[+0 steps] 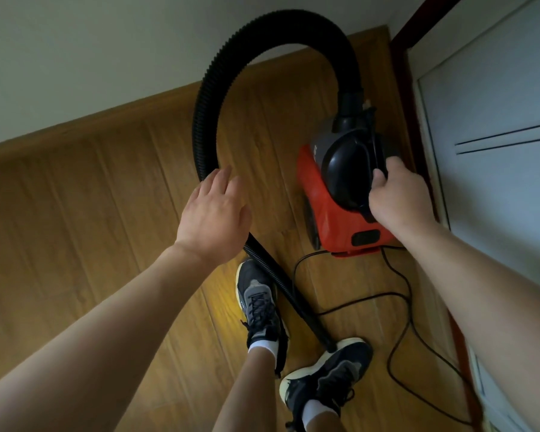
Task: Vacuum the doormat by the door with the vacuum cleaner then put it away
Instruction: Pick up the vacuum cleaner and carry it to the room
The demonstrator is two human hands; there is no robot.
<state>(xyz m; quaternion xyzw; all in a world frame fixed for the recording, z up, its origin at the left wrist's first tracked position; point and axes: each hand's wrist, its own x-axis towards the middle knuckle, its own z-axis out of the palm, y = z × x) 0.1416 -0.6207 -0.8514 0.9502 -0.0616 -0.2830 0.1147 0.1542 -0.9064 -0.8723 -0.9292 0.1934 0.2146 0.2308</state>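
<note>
The red vacuum cleaner [331,213] sits at the floor's [91,213] right edge, the right hand [398,196] wrapped tight on its black handle [346,173], while the left hand [215,216], fingers [222,179] loose and holding nothing, is right beside the tall looping hose [205,120].

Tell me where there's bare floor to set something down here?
Bare wooden floor lies left of the black hose, up to the wall. A smaller patch sits inside the hose's loop, beside the red vacuum cleaner. It is crowded near the shoes, where the power cord snakes.
</note>
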